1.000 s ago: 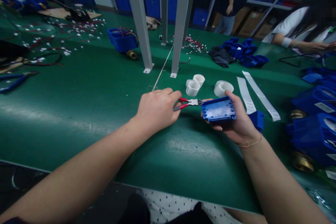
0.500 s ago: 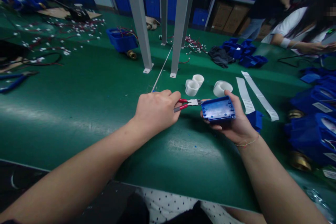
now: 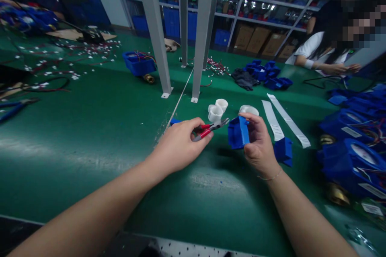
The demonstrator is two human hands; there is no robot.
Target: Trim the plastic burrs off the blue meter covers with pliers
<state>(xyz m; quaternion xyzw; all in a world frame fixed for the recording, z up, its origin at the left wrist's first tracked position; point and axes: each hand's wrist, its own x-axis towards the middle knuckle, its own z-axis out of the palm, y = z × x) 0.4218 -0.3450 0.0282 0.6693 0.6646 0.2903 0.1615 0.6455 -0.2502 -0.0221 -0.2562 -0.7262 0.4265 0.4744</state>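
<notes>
My left hand (image 3: 183, 138) is closed round the red-and-grey handles of a pair of cutting pliers (image 3: 208, 130). Their metal jaws point right, a short gap away from a blue plastic box (image 3: 238, 132). My right hand (image 3: 259, 144) grips that box by its right side, thumb in front and fingers over the top, holding it tilted above the green table. A blue piece (image 3: 175, 122) lies partly hidden behind my left hand. Beside my right wrist sits another blue plastic part (image 3: 283, 151).
White tape rolls (image 3: 217, 110) and two label strips (image 3: 288, 118) lie beyond my hands. Grey metal posts (image 3: 199, 40) stand on the green table (image 3: 99, 128). Blue meters with brass fittings (image 3: 358, 164) crowd the right side. A co-worker (image 3: 319, 56) sits at the far right.
My right hand has turned the blue box from showing its open inside to a more upright, side-on pose. The pliers have come away from its edge and tilt upward.
</notes>
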